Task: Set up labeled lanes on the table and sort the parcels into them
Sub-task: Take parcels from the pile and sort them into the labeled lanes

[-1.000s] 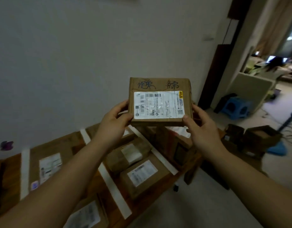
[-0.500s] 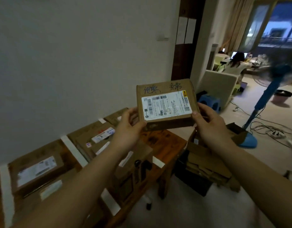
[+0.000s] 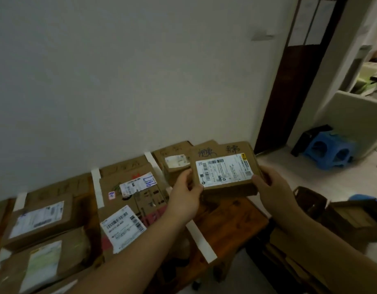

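A small cardboard parcel (image 3: pixel 224 169) with a white shipping label and handwritten marks on top is held low over the right end of the wooden table (image 3: pixel 236 221). My left hand (image 3: pixel 186 193) grips its left edge and my right hand (image 3: pixel 272 188) grips its right edge. White tape strips (image 3: pixel 201 240) split the tabletop into lanes. Several labelled parcels lie in the lanes to the left, among them a large box (image 3: pixel 132 200) in the middle lane and a small box (image 3: pixel 173 163) at the back of the rightmost lane.
A white wall runs behind the table. Right of the table, cardboard boxes (image 3: pixel 353 219) and a dark basket (image 3: pixel 310 200) sit on the floor. A blue plastic stool (image 3: pixel 329 150) stands near the dark door frame (image 3: pixel 289 92).
Both hands have lowered the parcel from chest height to just above the table's right end. The camera has tilted down and turned left toward the table.
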